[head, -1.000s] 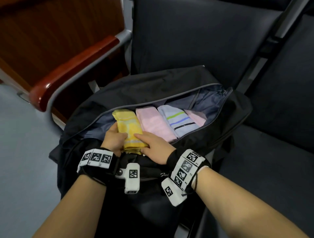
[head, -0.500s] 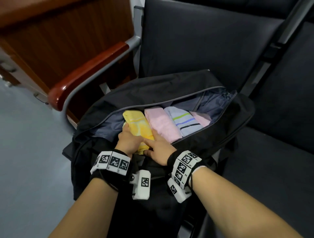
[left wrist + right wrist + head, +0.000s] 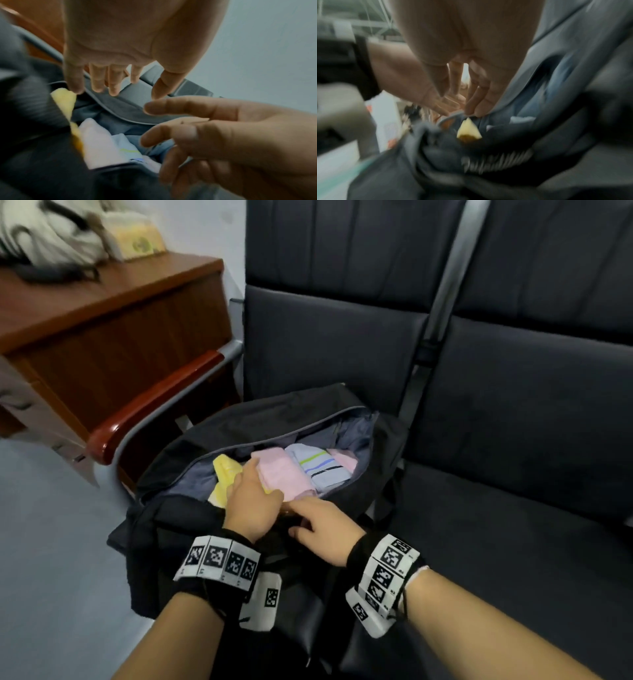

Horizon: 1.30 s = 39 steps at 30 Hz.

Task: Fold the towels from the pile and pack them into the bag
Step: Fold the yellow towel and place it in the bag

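Note:
The black duffel bag (image 3: 239, 422) lies open on a dark seat. Inside it, side by side, are a folded yellow towel (image 3: 224, 474), a pink towel (image 3: 284, 474), a white striped towel (image 3: 318, 470) and a second pink one (image 3: 346, 460). My left hand (image 3: 253, 491) hovers over the yellow towel with its fingers straight, its tips near the pink towel's edge. In the left wrist view that hand holds nothing. My right hand (image 3: 318, 518) is at the bag's near rim with loose fingers pointing left, and nothing is gripped. The right wrist view is blurred.
A red-brown armrest (image 3: 154, 402) on a grey metal frame stands just left of the bag. Behind it is a wooden cabinet (image 3: 102, 313) with a white bag (image 3: 44, 237) on top. Dark padded seats (image 3: 513, 474) stretch to the right, and grey floor lies to the left.
Both hands were pressing the yellow towel into the bag. The left hand has since shifted right above it, and the right hand has drawn back to the near rim. The head view has tilted up.

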{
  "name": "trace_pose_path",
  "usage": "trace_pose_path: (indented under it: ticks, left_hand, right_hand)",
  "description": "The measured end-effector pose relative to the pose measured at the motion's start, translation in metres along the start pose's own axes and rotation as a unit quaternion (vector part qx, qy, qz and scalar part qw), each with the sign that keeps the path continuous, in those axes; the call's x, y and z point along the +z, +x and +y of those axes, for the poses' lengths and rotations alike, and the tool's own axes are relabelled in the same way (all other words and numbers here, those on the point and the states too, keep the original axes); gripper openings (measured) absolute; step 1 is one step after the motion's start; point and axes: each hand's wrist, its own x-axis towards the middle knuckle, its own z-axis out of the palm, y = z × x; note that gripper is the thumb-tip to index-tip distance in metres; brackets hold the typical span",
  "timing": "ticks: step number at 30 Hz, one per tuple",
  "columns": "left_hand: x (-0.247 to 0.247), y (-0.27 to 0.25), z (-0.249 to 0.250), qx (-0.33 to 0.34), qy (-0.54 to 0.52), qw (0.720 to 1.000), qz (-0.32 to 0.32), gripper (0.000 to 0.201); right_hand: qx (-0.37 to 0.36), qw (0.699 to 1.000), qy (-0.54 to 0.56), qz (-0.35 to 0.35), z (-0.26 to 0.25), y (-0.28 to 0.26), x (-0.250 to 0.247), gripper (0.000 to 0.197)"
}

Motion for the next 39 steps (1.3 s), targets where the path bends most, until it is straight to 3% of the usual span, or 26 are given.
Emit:
trace_pose_path:
  ticks: [4, 9, 17, 22, 25, 28, 31, 35, 39]
  left_hand:
    - [0.028, -0.040, 0.055, 0.103, -0.020, 0.994, 0.001, 0.050]
    - [0.110, -0.104, 0.132, 0.226, -0.012, 0.973, -0.050, 0.030]
    - [0.304, -0.224, 0.245, 0.304, 0.006, 0.926, -0.225, 0.030]
    - [0.410, -0.292, 0.287, 0.326, 0.008, 0.902, -0.283, 0.029]
    - [0.455, -0.322, 0.295, 0.329, 0.008, 0.892, -0.311, 0.029]
    - [0.485, -0.339, 0.300, 0.318, 0.009, 0.889, -0.330, 0.029]
    - [0.505, -0.347, 0.302, 0.314, 0.012, 0.888, -0.337, 0.027]
    - [0.514, -0.353, 0.300, 0.320, 0.025, 0.882, -0.345, 0.024]
    - [0.513, -0.355, 0.297, 0.317, 0.025, 0.879, -0.354, 0.024]
  right_hand:
    - [0.018, 0.992, 0.017, 0.121, 0.011, -0.080, -0.048, 0.047]
    - [0.113, 0.972, 0.000, 0.208, 0.063, -0.217, -0.113, 0.042]
    - [0.268, 0.887, -0.005, 0.377, 0.162, -0.459, -0.167, 0.040]
    - [0.351, 0.834, 0.002, 0.425, 0.216, -0.569, -0.170, 0.043]
    - [0.381, 0.813, -0.025, 0.440, 0.246, -0.614, -0.175, 0.041]
    - [0.437, 0.772, -0.079, 0.455, 0.275, -0.651, -0.186, 0.038]
    - [0.500, 0.734, -0.099, 0.448, 0.302, -0.674, -0.197, 0.051]
    - [0.535, 0.740, -0.118, 0.389, 0.327, -0.679, -0.205, 0.064]
    - [0.559, 0.729, -0.107, 0.380, 0.342, -0.680, -0.210, 0.035]
